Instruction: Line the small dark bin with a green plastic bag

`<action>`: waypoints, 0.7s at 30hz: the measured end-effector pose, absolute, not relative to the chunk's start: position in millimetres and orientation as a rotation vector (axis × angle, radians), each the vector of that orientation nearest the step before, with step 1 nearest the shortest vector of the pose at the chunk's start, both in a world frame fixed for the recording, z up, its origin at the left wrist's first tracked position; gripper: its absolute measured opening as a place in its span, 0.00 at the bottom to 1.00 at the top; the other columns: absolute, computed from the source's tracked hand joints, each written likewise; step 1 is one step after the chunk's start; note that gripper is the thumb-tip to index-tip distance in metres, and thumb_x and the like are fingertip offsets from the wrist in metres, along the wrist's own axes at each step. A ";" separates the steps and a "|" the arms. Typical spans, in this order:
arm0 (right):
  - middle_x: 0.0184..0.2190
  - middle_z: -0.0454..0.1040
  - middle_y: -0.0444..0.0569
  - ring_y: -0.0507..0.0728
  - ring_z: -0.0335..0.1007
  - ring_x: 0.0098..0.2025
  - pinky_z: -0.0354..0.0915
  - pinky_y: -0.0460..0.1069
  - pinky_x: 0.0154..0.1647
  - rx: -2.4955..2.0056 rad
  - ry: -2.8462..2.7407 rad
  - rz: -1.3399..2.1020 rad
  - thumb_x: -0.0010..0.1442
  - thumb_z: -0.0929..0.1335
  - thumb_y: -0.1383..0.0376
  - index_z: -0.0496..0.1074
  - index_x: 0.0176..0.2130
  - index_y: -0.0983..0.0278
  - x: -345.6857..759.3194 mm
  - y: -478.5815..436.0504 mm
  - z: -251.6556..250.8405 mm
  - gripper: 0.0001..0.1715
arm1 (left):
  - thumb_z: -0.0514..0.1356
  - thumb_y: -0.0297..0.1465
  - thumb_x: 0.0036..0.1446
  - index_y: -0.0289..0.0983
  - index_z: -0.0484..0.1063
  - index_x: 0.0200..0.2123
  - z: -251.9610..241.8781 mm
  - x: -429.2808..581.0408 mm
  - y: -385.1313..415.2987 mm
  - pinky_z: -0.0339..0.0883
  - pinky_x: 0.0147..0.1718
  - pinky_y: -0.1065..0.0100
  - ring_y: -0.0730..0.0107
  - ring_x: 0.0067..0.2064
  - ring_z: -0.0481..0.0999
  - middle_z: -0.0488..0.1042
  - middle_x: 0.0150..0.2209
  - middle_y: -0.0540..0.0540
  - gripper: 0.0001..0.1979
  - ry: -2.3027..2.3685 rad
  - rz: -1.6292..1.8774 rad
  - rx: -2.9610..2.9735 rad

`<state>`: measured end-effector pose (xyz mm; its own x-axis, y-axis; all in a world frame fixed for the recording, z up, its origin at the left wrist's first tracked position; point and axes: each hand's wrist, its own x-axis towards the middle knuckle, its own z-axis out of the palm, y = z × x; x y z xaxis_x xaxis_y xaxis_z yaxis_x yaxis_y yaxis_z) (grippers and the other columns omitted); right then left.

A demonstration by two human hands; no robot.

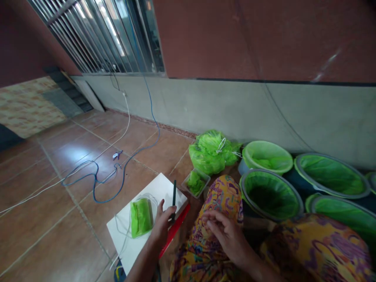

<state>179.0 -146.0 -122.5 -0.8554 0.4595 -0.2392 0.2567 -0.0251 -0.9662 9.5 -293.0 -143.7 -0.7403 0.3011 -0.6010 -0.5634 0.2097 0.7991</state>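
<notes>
In my left hand (pixel 163 224) is a slim dark green stick-like tool (pixel 174 194), held upright between the fingers; its lower end is hidden. Beneath that hand lies a white board (pixel 161 184) with a red edge below it. On the board rest a folded bright green packet (pixel 141 217) and a loose, thin white cord (pixel 128 231). My right hand (pixel 228 235) hovers over my lap, fingers loosely curved, and nothing shows in it. The patterned yellow cloth (pixel 225 190) over my knees is just behind it.
Several buckets lined with green mesh (pixel 272 194) stand at my right by the wall. A tied green bundle (pixel 210 150) and a small clear tub (pixel 196 183) with green material lie ahead. Blue cable (pixel 125 178) loops across the tiled floor (pixel 58 219) at left.
</notes>
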 end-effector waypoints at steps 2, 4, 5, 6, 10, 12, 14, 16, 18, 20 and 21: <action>0.49 0.75 0.54 0.60 0.72 0.51 0.65 0.55 0.56 -0.803 -1.952 2.067 0.63 0.65 0.49 0.72 0.52 0.61 175.1 -138.0 -118.4 0.25 | 0.67 0.39 0.46 0.39 0.50 0.68 -127.9 16.4 -291.5 0.66 0.43 0.61 0.61 0.42 0.76 0.76 0.41 0.43 0.48 1.755 1.634 -0.125; 0.53 0.73 0.53 0.60 0.70 0.55 0.63 0.56 0.58 -0.864 -1.776 2.111 0.62 0.67 0.48 0.70 0.55 0.59 170.9 -129.2 -113.0 0.28 | 0.69 0.37 0.42 0.40 0.52 0.67 -116.1 27.2 -284.9 0.66 0.45 0.62 0.61 0.45 0.75 0.75 0.43 0.43 0.50 1.746 1.673 0.050; 0.55 0.72 0.53 0.60 0.69 0.56 0.63 0.57 0.59 -0.895 -1.661 2.146 0.61 0.67 0.47 0.68 0.57 0.57 169.0 -124.8 -110.2 0.29 | 0.70 0.36 0.41 0.41 0.52 0.68 -111.7 33.8 -280.1 0.66 0.46 0.62 0.61 0.45 0.75 0.75 0.43 0.44 0.51 1.732 1.680 0.148; 0.57 0.71 0.52 0.60 0.69 0.57 0.64 0.58 0.58 -0.914 -1.525 2.198 0.61 0.67 0.46 0.67 0.59 0.56 167.5 -120.4 -107.2 0.31 | 0.70 0.36 0.40 0.42 0.51 0.68 -108.3 41.0 -274.5 0.66 0.45 0.62 0.61 0.45 0.74 0.74 0.44 0.44 0.52 1.715 1.680 0.240; 0.59 0.71 0.47 0.60 0.67 0.60 0.63 0.57 0.59 -0.819 -0.977 2.369 0.63 0.63 0.44 0.67 0.59 0.53 169.1 -105.9 -96.3 0.30 | 0.69 0.34 0.42 0.44 0.45 0.69 -102.8 72.0 -251.3 0.68 0.47 0.60 0.59 0.48 0.74 0.72 0.50 0.42 0.54 1.662 1.596 0.515; 0.57 0.72 0.46 0.58 0.66 0.60 0.60 0.55 0.63 -0.791 -0.797 2.381 0.64 0.62 0.44 0.68 0.57 0.54 175.8 -101.4 -92.4 0.29 | 0.69 0.33 0.43 0.43 0.46 0.69 -105.6 85.8 -242.6 0.67 0.51 0.58 0.54 0.54 0.72 0.70 0.55 0.40 0.52 1.714 1.542 0.620; 0.55 0.74 0.48 0.58 0.67 0.59 0.58 0.56 0.64 -0.785 -0.638 2.428 0.65 0.60 0.44 0.68 0.57 0.57 185.3 -98.7 -90.6 0.31 | 0.69 0.31 0.42 0.41 0.51 0.68 -111.0 96.5 -237.3 0.63 0.56 0.54 0.49 0.59 0.68 0.68 0.58 0.38 0.50 1.804 1.488 0.741; 0.54 0.75 0.51 0.60 0.70 0.57 0.59 0.58 0.63 -0.747 -0.511 2.495 0.65 0.59 0.43 0.66 0.59 0.60 195.2 -96.6 -90.9 0.34 | 0.70 0.30 0.41 0.40 0.55 0.67 -115.5 103.5 -235.2 0.56 0.61 0.51 0.46 0.63 0.63 0.66 0.60 0.37 0.49 1.891 1.443 0.825; 0.52 0.76 0.53 0.61 0.73 0.54 0.59 0.60 0.61 -0.699 -0.449 2.510 0.65 0.59 0.43 0.65 0.60 0.61 203.9 -93.5 -92.4 0.34 | 0.70 0.31 0.41 0.40 0.53 0.68 -115.9 106.4 -234.8 0.52 0.64 0.49 0.45 0.65 0.60 0.64 0.62 0.37 0.50 1.890 1.427 0.831; 0.50 0.77 0.53 0.61 0.74 0.52 0.60 0.60 0.60 -0.659 -0.425 2.514 0.65 0.59 0.43 0.66 0.59 0.62 210.6 -88.6 -93.8 0.34 | 0.71 0.34 0.42 0.42 0.47 0.69 -112.2 105.0 -233.8 0.53 0.64 0.49 0.45 0.66 0.59 0.63 0.64 0.37 0.54 1.741 1.443 0.756; 0.49 0.78 0.53 0.61 0.74 0.51 0.60 0.59 0.60 -0.651 -0.414 2.515 0.65 0.60 0.43 0.66 0.59 0.62 213.2 -85.5 -94.1 0.34 | 0.71 0.36 0.44 0.43 0.45 0.70 -109.5 102.9 -232.4 0.54 0.63 0.50 0.46 0.66 0.60 0.62 0.64 0.38 0.54 1.617 1.448 0.693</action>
<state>213.2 -85.5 -94.1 -0.7577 0.5403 -0.3659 -0.3944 -0.8259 -0.4029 102.9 -232.4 -109.5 -0.4975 0.8390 -0.2204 -0.1267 0.1811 0.9753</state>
